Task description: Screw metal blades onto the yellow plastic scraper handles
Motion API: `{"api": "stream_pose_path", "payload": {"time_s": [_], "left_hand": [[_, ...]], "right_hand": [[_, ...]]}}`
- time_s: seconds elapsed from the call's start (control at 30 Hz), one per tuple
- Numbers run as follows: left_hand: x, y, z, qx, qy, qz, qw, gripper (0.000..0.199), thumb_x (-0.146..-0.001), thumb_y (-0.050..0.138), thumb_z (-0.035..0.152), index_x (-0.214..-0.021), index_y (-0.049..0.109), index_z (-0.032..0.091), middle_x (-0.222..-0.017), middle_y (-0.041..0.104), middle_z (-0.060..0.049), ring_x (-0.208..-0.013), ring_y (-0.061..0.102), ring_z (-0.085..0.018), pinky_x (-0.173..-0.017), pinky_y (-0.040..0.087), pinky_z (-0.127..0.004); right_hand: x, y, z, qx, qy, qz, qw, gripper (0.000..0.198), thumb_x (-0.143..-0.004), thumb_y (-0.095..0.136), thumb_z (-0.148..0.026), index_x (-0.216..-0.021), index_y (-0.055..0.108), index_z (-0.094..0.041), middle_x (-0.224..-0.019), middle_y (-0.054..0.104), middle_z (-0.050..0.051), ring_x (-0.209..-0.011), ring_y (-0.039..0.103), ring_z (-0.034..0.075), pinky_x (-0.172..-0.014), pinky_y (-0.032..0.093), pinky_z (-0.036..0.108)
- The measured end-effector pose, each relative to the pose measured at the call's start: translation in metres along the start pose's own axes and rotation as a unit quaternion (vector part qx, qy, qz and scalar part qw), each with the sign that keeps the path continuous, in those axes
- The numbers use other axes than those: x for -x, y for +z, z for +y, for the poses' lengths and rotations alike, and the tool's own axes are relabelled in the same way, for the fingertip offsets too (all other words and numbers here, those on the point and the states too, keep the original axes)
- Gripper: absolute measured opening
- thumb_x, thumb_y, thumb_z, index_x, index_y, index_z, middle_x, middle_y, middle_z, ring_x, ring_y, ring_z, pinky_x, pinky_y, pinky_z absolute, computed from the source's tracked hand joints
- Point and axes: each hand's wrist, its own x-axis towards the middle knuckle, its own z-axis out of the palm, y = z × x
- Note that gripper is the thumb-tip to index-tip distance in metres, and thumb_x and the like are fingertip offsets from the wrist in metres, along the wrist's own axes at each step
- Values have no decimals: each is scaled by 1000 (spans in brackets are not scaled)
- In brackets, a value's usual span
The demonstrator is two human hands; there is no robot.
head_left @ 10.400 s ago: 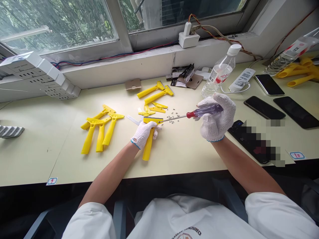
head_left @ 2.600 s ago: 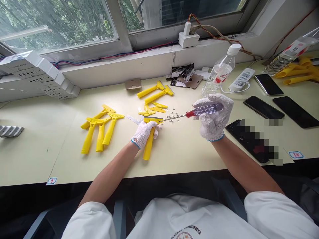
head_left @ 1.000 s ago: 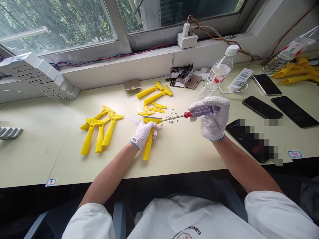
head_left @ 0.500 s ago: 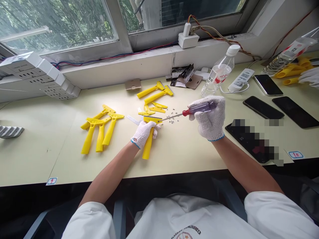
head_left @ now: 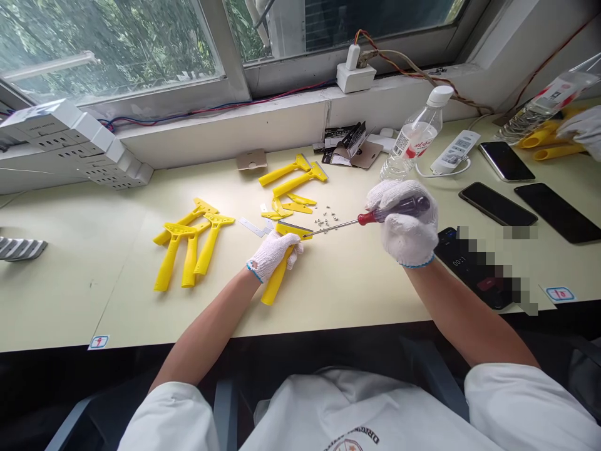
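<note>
My gloved left hand (head_left: 277, 252) is wrapped round a yellow scraper (head_left: 273, 285), whose head points away from me. In my gloved right hand (head_left: 407, 225) is a screwdriver (head_left: 373, 217) with a purple and red handle. Its tip meets the right end of the scraper head; the screw there is too small to make out. Small screws (head_left: 327, 219) lie scattered just beyond the shaft. Loose yellow clamp pieces (head_left: 297, 205) and thin metal blades (head_left: 252, 226) rest behind my left hand. Farther back are two scrapers (head_left: 300, 180) with blades fitted.
Several yellow scraper handles (head_left: 190, 250) lie at the left. A water bottle (head_left: 413, 141), a power strip (head_left: 454, 152) and several phones (head_left: 498, 203) occupy the right side. Another person's gloved hand (head_left: 582, 130) is at the far right, near yellow handles (head_left: 556, 151).
My right hand and the screwdriver have shifted right and slightly nearer. The held scraper has tilted, its handle end swinging left. The other person's hand has moved a little.
</note>
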Motion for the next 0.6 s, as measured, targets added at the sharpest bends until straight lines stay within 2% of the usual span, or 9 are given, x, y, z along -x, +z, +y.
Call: {"api": "stream_pose_path", "payload": {"time_s": [0.13, 0.2, 0.27, 0.37, 0.47, 0.6], "left_hand": [[0, -1, -2, 7, 5, -7, 1000, 16, -88, 69, 33, -82, 68, 19, -69, 70, -4, -43, 53, -12, -48, 46, -27], [1, 0, -1, 13, 14, -3, 1000, 16, -89, 69, 33, -82, 68, 19, -73, 71, -5, -43, 53, -11, -48, 47, -28], [1, 1, -1, 11, 17, -3, 1000, 17, -89, 69, 34, -82, 67, 19, -75, 71, -5, -43, 53, -11, -48, 47, -28], [2, 3, -1, 18, 14, 3, 1000, 16, -87, 70, 34, -83, 66, 19, -77, 72, -5, -42, 52, -10, -47, 47, -28], [1, 5, -2, 31, 19, 24, 999, 16, -86, 71, 34, -84, 66, 20, -74, 72, -4, -43, 52, -11, -47, 46, -28], [-1, 8, -6, -14, 25, 42, 999, 18, -88, 68, 34, -76, 66, 20, -63, 68, -5, -41, 52, -12, -47, 45, -28]], "right_hand": [[-12, -7, -4, -98, 73, -97, 988, 34, -78, 92, -45, -75, 65, -24, -71, 65, 4, -67, 62, 22, -66, 56, 43], [-15, -11, -5, -129, 94, -153, 975, 43, -77, 92, -47, -69, 57, -24, -61, 55, 1, -58, 54, 20, -65, 55, 46], [-14, -13, -6, -132, 111, -178, 969, 53, -76, 92, -51, -64, 49, -24, -54, 44, -2, -54, 46, 18, -64, 54, 47], [-10, -12, -7, -126, 115, -162, 972, 60, -89, 80, -58, -62, 38, -25, -51, 31, -3, -51, 38, 18, -61, 52, 46], [-5, -9, -5, -119, 110, -130, 978, 64, -103, 64, -59, -61, 31, -25, -51, 25, -2, -50, 34, 18, -61, 51, 45], [-2, -3, -1, -98, 108, -90, 985, 68, -105, 68, -58, -63, 26, -24, -52, 21, -3, -49, 32, 17, -60, 49, 42]]}}
